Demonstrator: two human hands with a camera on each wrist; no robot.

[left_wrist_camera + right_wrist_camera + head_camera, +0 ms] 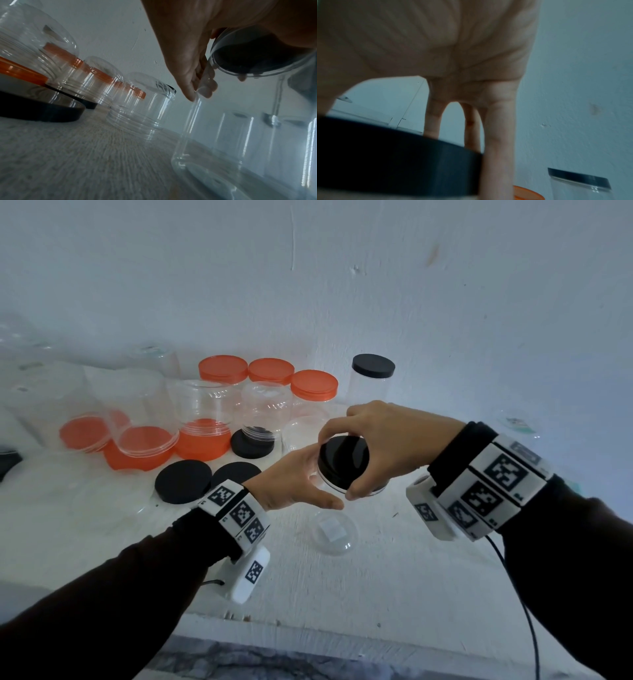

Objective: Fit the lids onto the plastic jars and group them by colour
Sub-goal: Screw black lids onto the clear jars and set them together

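Observation:
A clear plastic jar (334, 534) is held tilted above the white table, its base toward me. My left hand (317, 477) grips its wall from the left, thumb in front; in the left wrist view the fingers (197, 86) press on the clear jar (223, 135). My right hand (339, 467) grips a black lid (349, 453) from above, seated on the jar's mouth. The right wrist view shows the fingers (498, 148) curled round the black lid (402, 155). Whether the lid is fully on cannot be told.
Three orange-lidded jars (270, 370) and one black-lidded jar (373, 366) stand by the wall. Upturned clear jars sit on orange lids (144, 446) at left. Loose black lids (183, 481) lie near my left wrist. The table's front edge (308, 631) is close.

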